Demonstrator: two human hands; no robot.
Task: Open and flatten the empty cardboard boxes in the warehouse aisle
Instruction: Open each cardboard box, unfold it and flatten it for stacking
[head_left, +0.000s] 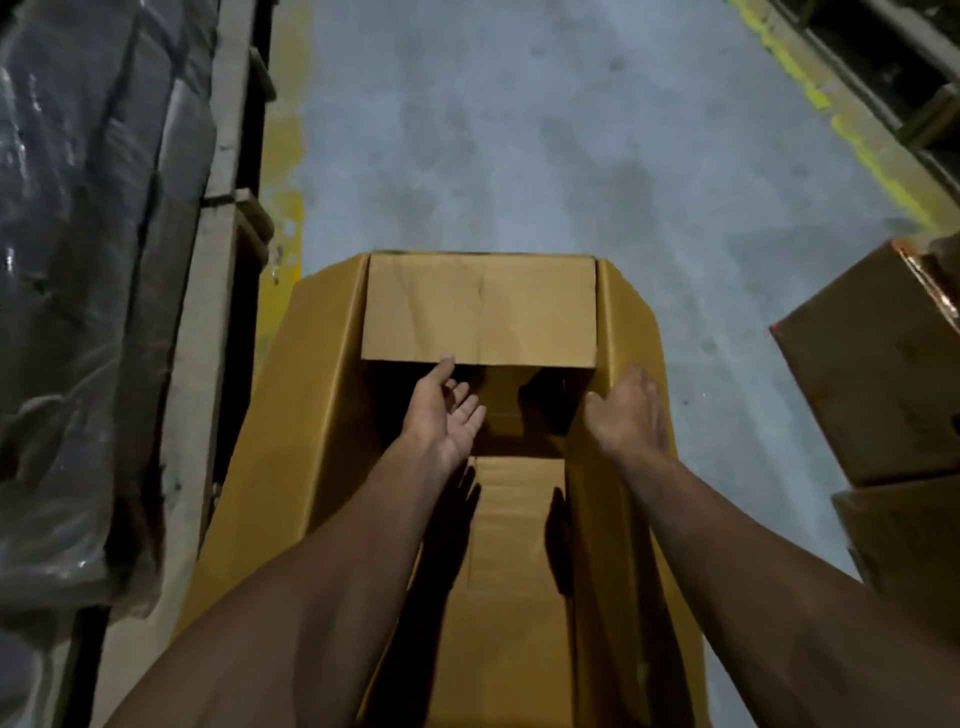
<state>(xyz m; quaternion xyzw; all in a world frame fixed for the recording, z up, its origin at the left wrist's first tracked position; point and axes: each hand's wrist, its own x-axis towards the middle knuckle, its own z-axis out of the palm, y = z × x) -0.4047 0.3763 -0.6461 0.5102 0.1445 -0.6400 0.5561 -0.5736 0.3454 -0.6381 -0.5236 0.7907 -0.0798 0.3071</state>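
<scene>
Dim aisle, light falling from above and behind you. Your forearms throw hard black shadows into the cardboard box (483, 312). Plastic wrap (78, 260) at left catches small glints. Whole picture soft, blurred worst at the edges; wide lens bends the yellow floor lines (283, 218) outward.

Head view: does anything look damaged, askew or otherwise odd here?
Little stands out. The open cardboard box has a creased far flap, normal for flattening. The box at right tilts, with torn shiny tape at its corner.
</scene>
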